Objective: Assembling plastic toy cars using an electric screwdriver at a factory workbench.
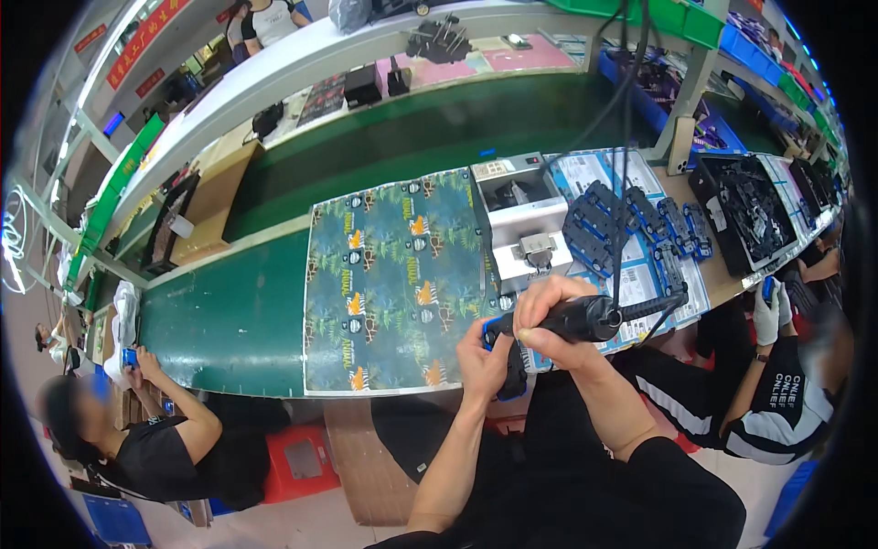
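My right hand is wrapped round a black electric screwdriver, whose dark cable runs from its rear end. The tool lies nearly level and points left. In my left hand is a small black-and-blue plastic part, gripped with the fingers closed at the table's near edge. The screwdriver's tip meets the area by my left fingers, but the hands hide the exact contact. Just beyond them stands a silver box-shaped machine. To its right lie several black-and-blue toy-car chassis in a group.
A patterned jungle-print sheet covers the table left of the machine. Black cables hang down over the right side. A black bin of dark parts stands farther right. Co-workers sit at left and right.
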The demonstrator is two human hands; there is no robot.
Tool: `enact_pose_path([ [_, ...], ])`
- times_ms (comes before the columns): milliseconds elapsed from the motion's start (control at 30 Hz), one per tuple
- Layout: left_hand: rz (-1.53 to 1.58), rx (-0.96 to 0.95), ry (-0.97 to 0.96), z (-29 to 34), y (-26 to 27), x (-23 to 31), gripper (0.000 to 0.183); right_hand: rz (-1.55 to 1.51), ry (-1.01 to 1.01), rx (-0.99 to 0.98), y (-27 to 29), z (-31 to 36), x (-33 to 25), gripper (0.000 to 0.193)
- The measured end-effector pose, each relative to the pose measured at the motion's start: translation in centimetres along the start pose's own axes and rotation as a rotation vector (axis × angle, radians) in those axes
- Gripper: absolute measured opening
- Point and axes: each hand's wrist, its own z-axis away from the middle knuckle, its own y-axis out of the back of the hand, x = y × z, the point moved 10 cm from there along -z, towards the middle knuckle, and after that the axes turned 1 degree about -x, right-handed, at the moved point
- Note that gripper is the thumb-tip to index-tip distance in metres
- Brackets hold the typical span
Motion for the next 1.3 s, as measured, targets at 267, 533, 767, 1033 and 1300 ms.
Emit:
enact_pose_path([
  [267, 0.11, 0.034, 0.124, -0.7, 0.6, -0.9, 0.024, -0.051, 0.1, 0.011, 0.9, -0.4, -2.5, 0.025],
  [533, 0.985, 0.118, 0.42, -1.4, 4.4, -3.4, 0.029, 0.0, 0.258, 0.187, 6.5, -5.3, -6.6, 0.014],
  [767, 0.688, 0.049, 0.325, -0.8, 4.5, -3.3, 0.041, 0.209, 0.166, 0.257, 6.7, -5.9, -3.6, 0.017],
  [1033, 0.697, 0.12, 0.322, -0.7, 4.6, -3.3, 0.044, 0.4, -0.009, 0.108, 4.1, -7.8, -1.6, 0.021],
  [1300, 0.629, 0.08, 0.271, -2.1, 3.4, -2.5, 0.042, -0.208, -0.123, 0.002, 1.1, -1.3, -1.9, 0.018],
])
